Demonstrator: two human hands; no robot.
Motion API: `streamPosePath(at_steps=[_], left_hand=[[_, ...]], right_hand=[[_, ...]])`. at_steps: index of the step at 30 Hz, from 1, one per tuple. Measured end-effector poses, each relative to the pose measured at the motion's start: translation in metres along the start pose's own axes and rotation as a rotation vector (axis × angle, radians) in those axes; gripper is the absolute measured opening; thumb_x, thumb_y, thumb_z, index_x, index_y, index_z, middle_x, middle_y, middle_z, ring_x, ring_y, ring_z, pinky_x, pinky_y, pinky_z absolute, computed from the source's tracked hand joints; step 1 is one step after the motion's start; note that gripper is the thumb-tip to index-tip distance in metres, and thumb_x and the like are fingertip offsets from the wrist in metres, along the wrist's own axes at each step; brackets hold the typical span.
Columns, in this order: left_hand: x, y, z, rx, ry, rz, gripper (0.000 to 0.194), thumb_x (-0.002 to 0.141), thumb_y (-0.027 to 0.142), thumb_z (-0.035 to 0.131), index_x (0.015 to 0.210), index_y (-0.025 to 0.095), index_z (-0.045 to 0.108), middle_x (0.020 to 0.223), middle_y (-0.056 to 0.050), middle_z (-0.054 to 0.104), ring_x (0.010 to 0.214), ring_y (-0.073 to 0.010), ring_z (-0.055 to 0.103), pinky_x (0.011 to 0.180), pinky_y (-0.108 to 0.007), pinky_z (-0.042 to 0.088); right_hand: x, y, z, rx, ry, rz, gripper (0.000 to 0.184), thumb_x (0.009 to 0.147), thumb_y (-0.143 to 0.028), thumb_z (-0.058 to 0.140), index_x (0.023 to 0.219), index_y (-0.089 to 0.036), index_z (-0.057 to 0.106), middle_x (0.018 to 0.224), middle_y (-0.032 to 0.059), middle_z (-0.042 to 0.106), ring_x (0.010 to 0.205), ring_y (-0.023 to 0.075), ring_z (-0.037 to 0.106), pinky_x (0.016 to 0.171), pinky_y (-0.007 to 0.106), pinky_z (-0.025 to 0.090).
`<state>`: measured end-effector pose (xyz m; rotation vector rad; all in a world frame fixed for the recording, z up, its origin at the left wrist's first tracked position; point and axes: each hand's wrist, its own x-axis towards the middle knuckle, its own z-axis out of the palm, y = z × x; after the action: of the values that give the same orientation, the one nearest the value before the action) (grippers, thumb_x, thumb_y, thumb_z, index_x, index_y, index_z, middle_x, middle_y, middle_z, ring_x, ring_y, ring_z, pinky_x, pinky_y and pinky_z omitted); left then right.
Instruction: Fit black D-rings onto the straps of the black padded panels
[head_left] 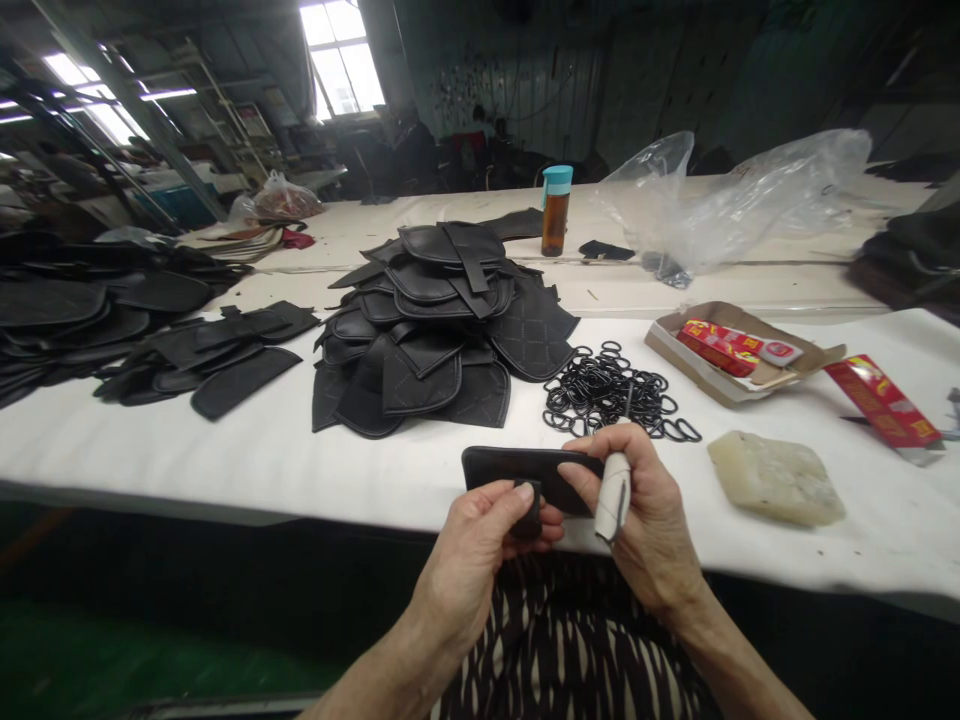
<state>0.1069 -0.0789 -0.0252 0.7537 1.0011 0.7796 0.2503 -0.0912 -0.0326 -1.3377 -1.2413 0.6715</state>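
At the table's front edge my left hand (484, 525) pinches the folded strap of a black leather piece (517, 465) between thumb and fingers. My right hand (645, 510) is closed on the right end of this same piece. It also grips an awl (615, 490), with a white wrapped handle and a thin metal tip pointing away from me. Just beyond the right hand lies a heap of black rings (600, 385). Behind the left hand rises a stack of black leather pieces (442, 330), some with straps on top. The fingers hide part of the held piece.
More black leather pieces (217, 350) lie to the left. On the right are a yellowish block (776, 478), a cardboard tray (739, 395) with red boxes, and another red box (885, 405). A bottle (555, 215) and a clear plastic bag (742, 205) stand farther back.
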Motion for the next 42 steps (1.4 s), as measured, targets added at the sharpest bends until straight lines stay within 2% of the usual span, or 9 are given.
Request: streamPosePath(at_steps=[12,19,24,28,33,35,39,42], left_hand=[[0.001,-0.001,0.000,-0.027,0.005,0.000,0.027,0.079,0.036,0.060,0.076,0.009,0.064,0.072,-0.008,0.068,0.066,-0.0180,0.063,0.077,-0.036,0.050],[0.000,0.002,0.000,-0.019,0.016,-0.003,0.026,0.078,0.035,0.062,0.078,0.010,0.065,0.070,-0.008,0.069,0.065,-0.0176,0.064,0.075,-0.034,0.051],[0.000,0.002,0.002,-0.021,0.046,-0.012,0.024,0.077,0.033,0.062,0.071,0.010,0.064,0.067,-0.007,0.068,0.059,-0.0161,0.063,0.068,-0.031,0.052],[0.002,0.003,0.005,-0.043,0.064,-0.001,0.022,0.078,0.029,0.061,0.067,0.010,0.062,0.064,-0.005,0.067,0.056,-0.0146,0.063,0.063,-0.027,0.050],[0.003,0.002,0.006,-0.031,0.078,-0.002,0.022,0.078,0.031,0.061,0.069,0.010,0.062,0.064,-0.005,0.067,0.057,-0.0151,0.064,0.065,-0.027,0.050],[0.002,0.002,0.006,-0.035,0.092,-0.008,0.021,0.077,0.030,0.062,0.069,0.011,0.061,0.063,-0.005,0.067,0.057,-0.0154,0.064,0.064,-0.028,0.050],[0.002,0.002,0.009,-0.061,0.106,-0.025,0.021,0.075,0.031,0.064,0.068,0.011,0.061,0.063,-0.005,0.067,0.056,-0.0152,0.064,0.064,-0.028,0.051],[0.003,0.001,0.011,-0.094,0.126,-0.030,0.021,0.074,0.031,0.065,0.068,0.011,0.062,0.063,-0.005,0.068,0.056,-0.0153,0.064,0.065,-0.028,0.051]], right_hand=[[0.000,-0.006,-0.001,0.059,-0.007,0.044,0.010,0.079,-0.028,0.060,0.081,-0.025,0.051,0.083,-0.0005,0.063,0.076,0.0169,0.061,0.057,0.026,0.049],[-0.001,-0.002,-0.003,0.072,-0.043,0.052,0.010,0.080,-0.027,0.059,0.083,-0.024,0.049,0.087,0.0003,0.062,0.079,0.0168,0.059,0.060,0.026,0.050],[0.000,0.001,-0.003,0.056,-0.067,0.067,0.010,0.080,-0.028,0.059,0.084,-0.024,0.050,0.089,0.0013,0.062,0.082,0.0177,0.059,0.067,0.029,0.050],[0.000,0.003,-0.008,0.040,-0.050,0.016,0.015,0.081,-0.027,0.061,0.090,-0.025,0.049,0.094,0.0003,0.063,0.088,0.0175,0.059,0.075,0.031,0.049],[-0.010,0.002,-0.033,-0.045,0.120,-0.087,0.022,0.078,-0.031,0.067,0.090,-0.025,0.050,0.096,0.0020,0.063,0.084,0.0182,0.059,0.076,0.034,0.047],[-0.018,0.002,-0.047,-0.056,0.122,-0.086,0.021,0.079,-0.036,0.065,0.092,-0.026,0.051,0.091,0.0030,0.065,0.079,0.0196,0.062,0.073,0.034,0.049],[-0.035,0.003,-0.079,-0.058,0.161,-0.033,0.033,0.081,-0.053,0.057,0.101,-0.026,0.056,0.074,0.0041,0.068,0.059,0.0211,0.063,0.056,0.032,0.052],[-0.044,0.004,-0.101,-0.238,0.221,-0.018,0.052,0.075,-0.067,0.051,0.106,-0.026,0.062,0.068,0.0046,0.065,0.051,0.0209,0.059,0.046,0.031,0.049]])
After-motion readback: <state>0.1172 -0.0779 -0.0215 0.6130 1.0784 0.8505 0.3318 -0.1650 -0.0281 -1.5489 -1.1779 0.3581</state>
